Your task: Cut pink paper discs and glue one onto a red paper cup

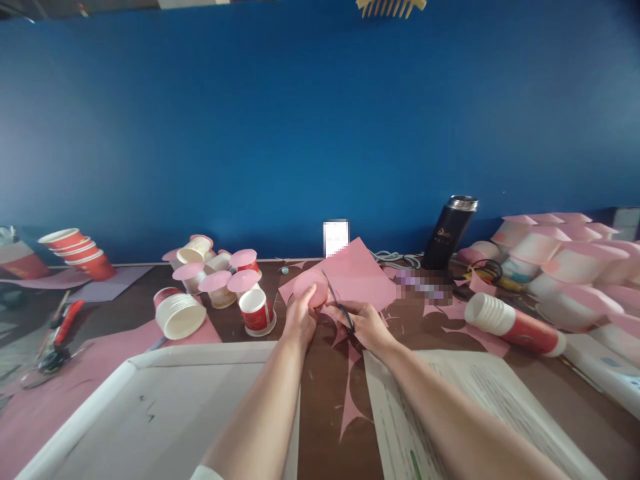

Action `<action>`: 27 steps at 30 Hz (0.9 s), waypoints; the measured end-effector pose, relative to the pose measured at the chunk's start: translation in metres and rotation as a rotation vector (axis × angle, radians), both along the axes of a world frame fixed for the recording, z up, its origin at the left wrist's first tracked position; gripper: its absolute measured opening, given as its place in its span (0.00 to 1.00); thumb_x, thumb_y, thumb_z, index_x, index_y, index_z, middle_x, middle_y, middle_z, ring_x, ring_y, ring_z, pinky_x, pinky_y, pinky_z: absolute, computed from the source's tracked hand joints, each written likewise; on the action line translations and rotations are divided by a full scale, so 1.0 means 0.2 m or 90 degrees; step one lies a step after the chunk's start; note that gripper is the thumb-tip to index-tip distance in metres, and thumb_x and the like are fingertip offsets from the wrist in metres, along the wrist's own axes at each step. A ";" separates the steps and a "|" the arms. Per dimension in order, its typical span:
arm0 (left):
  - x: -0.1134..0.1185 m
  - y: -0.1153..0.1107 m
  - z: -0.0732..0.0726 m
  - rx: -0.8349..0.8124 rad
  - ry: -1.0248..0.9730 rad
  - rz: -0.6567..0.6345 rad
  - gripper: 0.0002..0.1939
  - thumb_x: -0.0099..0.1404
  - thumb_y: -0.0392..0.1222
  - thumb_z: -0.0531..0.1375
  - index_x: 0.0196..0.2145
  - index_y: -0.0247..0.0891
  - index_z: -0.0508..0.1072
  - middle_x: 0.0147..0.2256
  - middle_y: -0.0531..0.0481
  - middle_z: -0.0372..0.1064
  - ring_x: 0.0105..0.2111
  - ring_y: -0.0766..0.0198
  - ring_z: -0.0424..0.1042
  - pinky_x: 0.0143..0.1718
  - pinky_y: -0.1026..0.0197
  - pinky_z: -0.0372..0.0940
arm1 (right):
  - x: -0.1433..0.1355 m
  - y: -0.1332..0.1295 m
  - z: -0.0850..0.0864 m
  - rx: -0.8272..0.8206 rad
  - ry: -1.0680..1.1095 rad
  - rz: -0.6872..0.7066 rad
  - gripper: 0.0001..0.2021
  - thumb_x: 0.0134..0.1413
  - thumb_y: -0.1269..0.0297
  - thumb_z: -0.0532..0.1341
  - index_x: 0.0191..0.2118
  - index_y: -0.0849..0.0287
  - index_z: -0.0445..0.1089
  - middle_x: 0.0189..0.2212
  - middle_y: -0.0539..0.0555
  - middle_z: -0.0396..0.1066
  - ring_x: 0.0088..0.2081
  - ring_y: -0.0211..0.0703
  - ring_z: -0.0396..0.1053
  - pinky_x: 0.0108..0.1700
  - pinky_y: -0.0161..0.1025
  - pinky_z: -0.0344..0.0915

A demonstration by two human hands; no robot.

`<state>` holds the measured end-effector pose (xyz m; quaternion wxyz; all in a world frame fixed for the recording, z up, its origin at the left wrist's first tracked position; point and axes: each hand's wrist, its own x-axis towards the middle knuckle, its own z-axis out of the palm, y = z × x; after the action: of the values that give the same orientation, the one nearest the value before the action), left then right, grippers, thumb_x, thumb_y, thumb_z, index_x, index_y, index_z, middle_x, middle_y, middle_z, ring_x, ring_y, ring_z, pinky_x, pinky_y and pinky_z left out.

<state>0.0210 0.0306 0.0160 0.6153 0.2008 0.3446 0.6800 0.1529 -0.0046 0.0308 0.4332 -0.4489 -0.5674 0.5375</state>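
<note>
Pink paper disc (303,283) is mid-scene over the table (325,380), pinched in the left hand (301,319), thumb on top. Right hand (369,327) grips black scissors (346,315) just right of the disc. Disc round, no long axis; scissors' long axis runs near right to far left, blades alongside disc's right edge. Contact there: cannot tell. Left hand nearer the disc. Pink sheet (363,270) lies beyond, far right.

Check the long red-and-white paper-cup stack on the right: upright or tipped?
Tipped: the red-and-white paper-cup stack lies lengthwise on the brown tabletop, its white rims facing left.
</note>
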 end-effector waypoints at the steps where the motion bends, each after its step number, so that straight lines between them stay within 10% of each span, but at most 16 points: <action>1: 0.00 0.00 0.00 -0.005 -0.004 -0.003 0.12 0.49 0.39 0.67 0.31 0.30 0.73 0.27 0.46 0.73 0.27 0.63 0.73 0.31 0.61 0.67 | 0.00 0.00 0.00 -0.002 -0.002 -0.002 0.22 0.43 0.45 0.65 0.32 0.64 0.76 0.17 0.48 0.63 0.22 0.34 0.60 0.25 0.33 0.57; 16: -0.03 0.04 -0.03 0.010 0.006 0.031 0.15 0.48 0.39 0.69 0.33 0.33 0.72 0.29 0.51 0.71 0.28 0.69 0.70 0.30 0.65 0.63 | 0.01 0.03 -0.03 -0.001 0.016 -0.071 0.23 0.43 0.42 0.64 0.23 0.62 0.70 0.16 0.49 0.64 0.21 0.33 0.59 0.27 0.34 0.56; 27: -0.03 0.04 -0.03 0.018 -0.018 0.030 0.14 0.45 0.39 0.70 0.28 0.33 0.71 0.26 0.52 0.70 0.26 0.70 0.69 0.29 0.66 0.61 | 0.02 0.01 -0.01 -0.009 0.010 -0.033 0.26 0.44 0.42 0.63 0.36 0.63 0.75 0.19 0.49 0.66 0.22 0.36 0.62 0.28 0.35 0.58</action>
<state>0.0154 0.0387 0.0094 0.6010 0.1916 0.3307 0.7020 0.1565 -0.0021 0.0281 0.4483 -0.4624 -0.5483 0.5335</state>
